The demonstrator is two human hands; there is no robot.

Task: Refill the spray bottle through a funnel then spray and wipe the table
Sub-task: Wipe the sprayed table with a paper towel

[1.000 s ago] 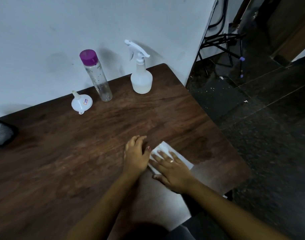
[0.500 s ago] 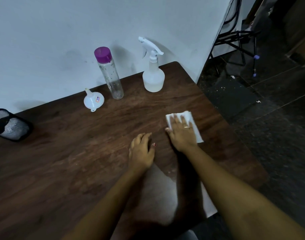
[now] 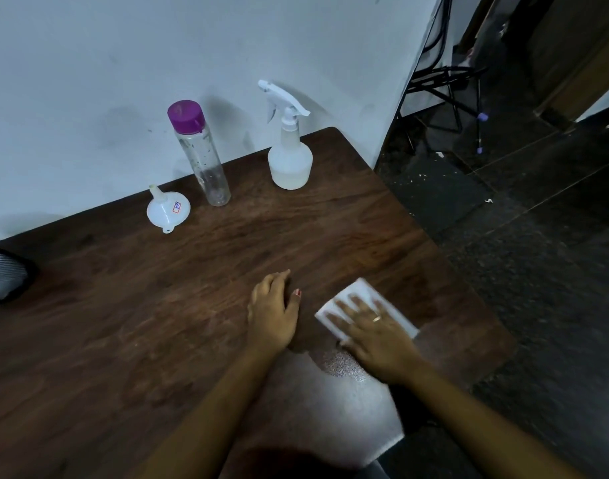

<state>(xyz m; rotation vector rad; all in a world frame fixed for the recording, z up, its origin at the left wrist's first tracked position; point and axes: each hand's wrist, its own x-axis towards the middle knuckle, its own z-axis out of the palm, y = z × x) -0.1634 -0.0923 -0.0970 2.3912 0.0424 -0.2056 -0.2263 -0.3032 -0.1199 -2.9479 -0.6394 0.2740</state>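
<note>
Count: one spray bottle [image 3: 289, 160], one clear bottle [image 3: 202, 160], one funnel [image 3: 168, 209], one white cloth [image 3: 361, 288], two hands, one table [image 3: 140, 323].

The spray bottle is translucent white plastic with a bulbous base, a narrow neck and a white trigger head. It stands upright at the table's far right corner, near the wall [image 3: 157, 63]. The clear bottle is a tall, slim cylinder with a purple cap, upright, left of the spray bottle and apart from it. The funnel is white plastic and carries a small sticker. It sits wide end down with its spout up, just left of the clear bottle. The table is dark brown with a wood-grain surface and rounded corners. A pale sheen lies on it near the front edge. A black mesh object [image 3: 2, 276] is cut off by the left border. The floor [image 3: 538, 271] is dark and speckled.

The cloth is a flat, folded rectangle lying on the table near its right front corner. The right hand [image 3: 377, 338] lies palm down on it, its fingers [image 3: 344, 311] straight and spread, covering most of the cloth; a ring shows on one finger. This hand is motion-blurred. The left hand [image 3: 273, 316] rests palm down on bare wood just left of the cloth, fingers pressed together, thumb held out to the right, not touching the cloth. Both forearms are bare.
</note>
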